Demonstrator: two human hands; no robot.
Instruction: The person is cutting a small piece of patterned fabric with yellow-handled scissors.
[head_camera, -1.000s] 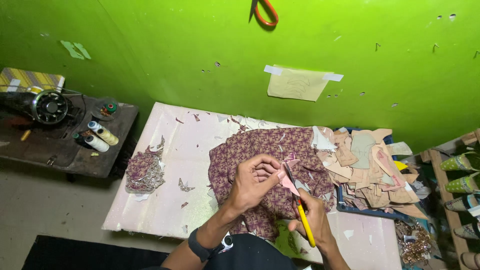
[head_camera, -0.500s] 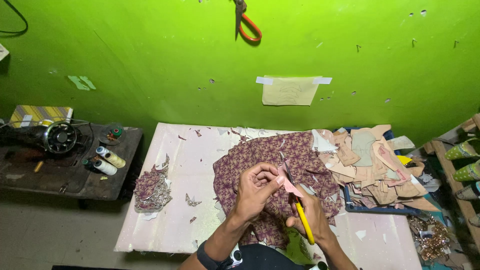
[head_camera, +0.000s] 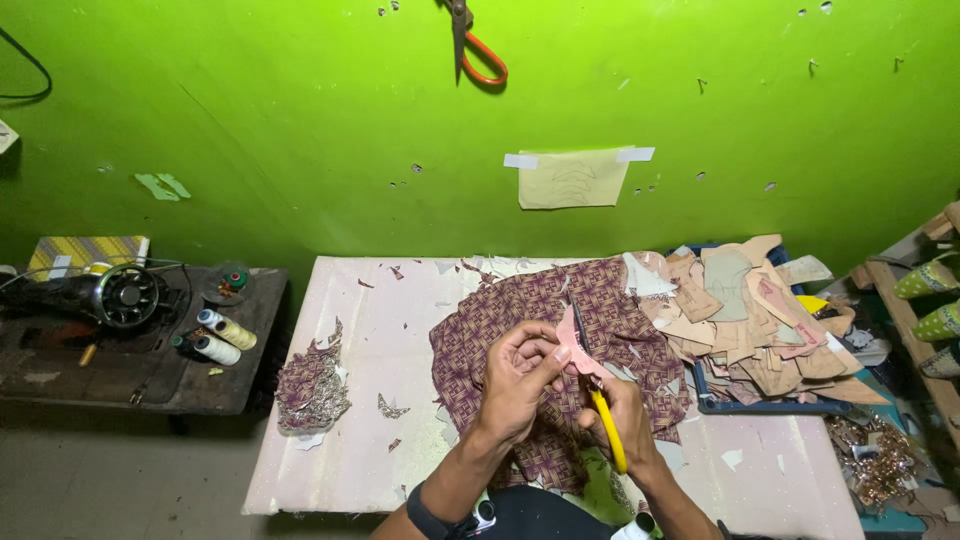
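The left hand (head_camera: 520, 385) is pinching a pink curved piece (head_camera: 574, 345) of stiff material between thumb and fingers, holding it up over the patterned cloth (head_camera: 540, 320) that is lying across the middle of the pale table (head_camera: 390, 330). The piece's long axis is running from upper left, near the left fingertips, down to lower right, where its narrow end is meeting the right hand (head_camera: 625, 410). That hand is closed around a yellow-handled tool (head_camera: 607, 432), gripped like a pen; the handle is slanting down toward the person, and the working tip is pointing up and left, touching or nearly touching the lower end of the pink piece. Whether the tip is on the edge or just beside it cannot be told. So the piece is lying up and to the left of the right hand, which is the nearer of the two to its lower end, and nothing is standing between tip and piece.

A heap of tan cut shapes (head_camera: 745, 320) is sitting to the right, spilling over a blue tray (head_camera: 765, 405), well apart from both hands. A small pile of cloth scraps (head_camera: 312, 390) is lying to the left on the table. Farther left, a sewing machine (head_camera: 110, 298) and thread spools (head_camera: 220, 335) are resting on a dark stand. Orange-handled scissors (head_camera: 475, 45) and a taped paper pattern (head_camera: 572, 178) are hanging on the green wall
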